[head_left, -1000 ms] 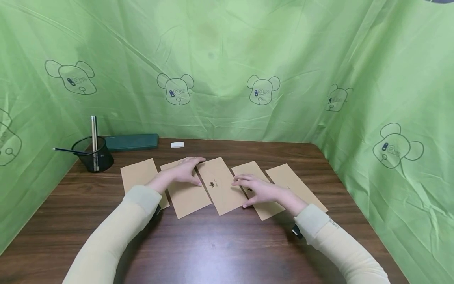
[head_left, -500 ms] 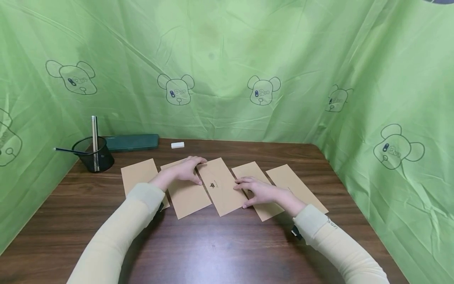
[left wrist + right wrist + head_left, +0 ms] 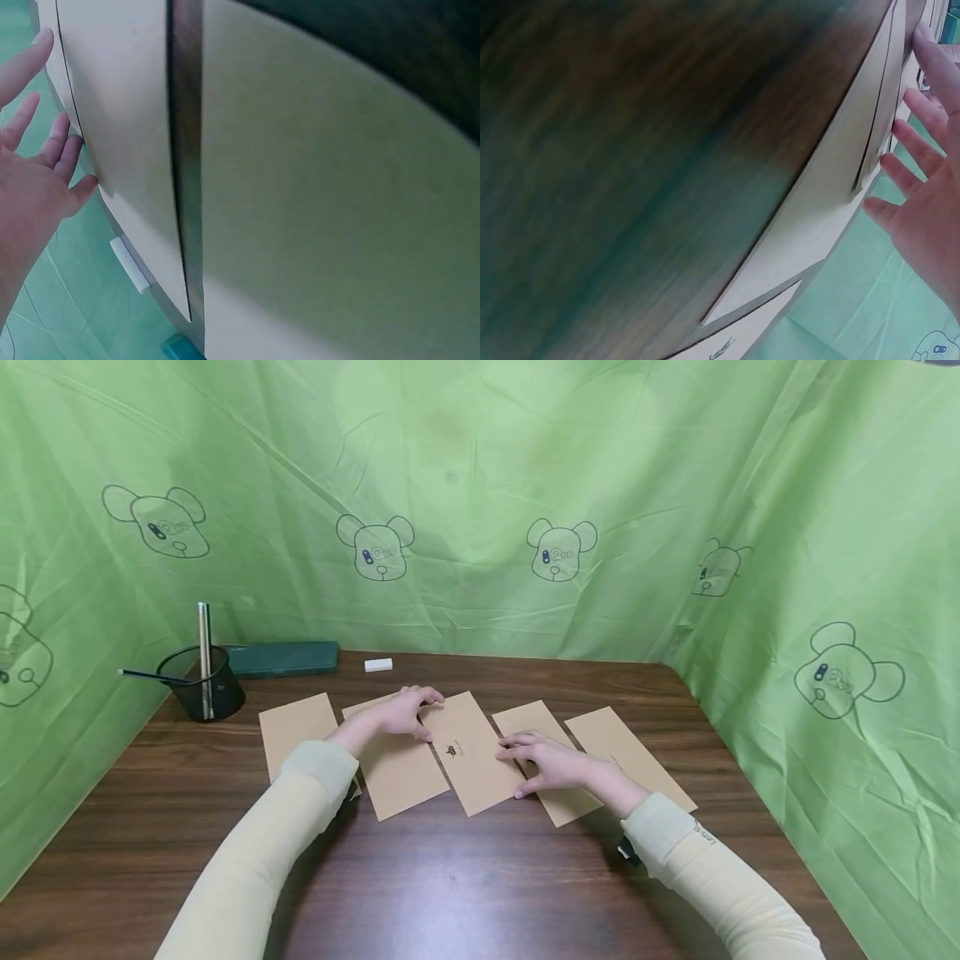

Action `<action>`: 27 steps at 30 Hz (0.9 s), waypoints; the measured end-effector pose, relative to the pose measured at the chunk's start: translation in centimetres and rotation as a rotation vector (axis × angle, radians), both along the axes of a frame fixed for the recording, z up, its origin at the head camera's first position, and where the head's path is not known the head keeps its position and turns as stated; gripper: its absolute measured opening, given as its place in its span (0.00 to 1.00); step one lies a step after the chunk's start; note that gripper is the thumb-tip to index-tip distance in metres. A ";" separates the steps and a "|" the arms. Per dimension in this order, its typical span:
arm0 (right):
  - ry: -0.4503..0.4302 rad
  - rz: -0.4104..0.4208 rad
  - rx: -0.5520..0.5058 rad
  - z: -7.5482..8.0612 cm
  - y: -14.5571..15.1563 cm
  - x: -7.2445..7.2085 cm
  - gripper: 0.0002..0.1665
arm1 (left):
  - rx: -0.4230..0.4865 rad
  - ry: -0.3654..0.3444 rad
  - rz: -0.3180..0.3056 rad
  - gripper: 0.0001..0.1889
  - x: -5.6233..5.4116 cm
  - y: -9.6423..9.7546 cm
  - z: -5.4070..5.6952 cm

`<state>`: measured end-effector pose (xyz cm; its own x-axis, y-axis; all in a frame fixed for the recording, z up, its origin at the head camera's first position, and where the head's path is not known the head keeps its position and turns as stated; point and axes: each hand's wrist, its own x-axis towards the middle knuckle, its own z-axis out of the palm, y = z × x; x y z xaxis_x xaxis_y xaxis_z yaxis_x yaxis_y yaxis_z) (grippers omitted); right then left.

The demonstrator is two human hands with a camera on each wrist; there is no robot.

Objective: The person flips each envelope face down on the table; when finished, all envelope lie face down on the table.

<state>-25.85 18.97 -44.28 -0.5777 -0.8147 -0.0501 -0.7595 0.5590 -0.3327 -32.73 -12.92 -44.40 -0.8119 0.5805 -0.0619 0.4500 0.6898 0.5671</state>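
Observation:
Several flat brown kraft-paper rectangles lie side by side in a slanted row. The middle rectangle (image 3: pixel 474 781) bears a small dark crown print (image 3: pixel 452 751). My left hand (image 3: pixel 397 714) reaches over the rectangle (image 3: pixel 402 781) left of it, fingertips at the middle one's far left edge and thumb at its left side. Over the rectangle (image 3: pixel 573 803) on the right, my right hand (image 3: pixel 553 762) spreads its fingers, with their tips at the middle one's right edge. In the left wrist view the left hand (image 3: pixel 34 176) has loosely spread fingers; the right hand (image 3: pixel 930 172) looks alike in its view.
The outer rectangles are at the left (image 3: pixel 294 720) and right (image 3: pixel 636 762). At the back left stand a black mesh pen cup (image 3: pixel 213 693) with pencils, a dark green case (image 3: pixel 292 660) and a white eraser (image 3: pixel 378 665). Green curtains (image 3: pixel 465 602) enclose the wooden table (image 3: pixel 465 893).
My left hand has slid slightly right and away from me along the middle rectangle's far left edge. The right hand has hardly moved, and the rectangles keep their places.

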 end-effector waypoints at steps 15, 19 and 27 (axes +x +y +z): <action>0.025 -0.014 -0.002 -0.1 -0.2 -0.1 0.42 | 0.082 0.050 -0.036 0.30 -0.7 -0.4 0.5; 0.004 -0.020 -0.007 -0.1 -0.3 -0.1 0.43 | 0.099 0.101 -0.050 0.29 -0.9 -0.6 0.4; -0.049 -0.040 -0.031 0.8 -0.9 0.4 0.41 | 0.149 0.172 -0.053 0.18 -0.9 -0.8 0.6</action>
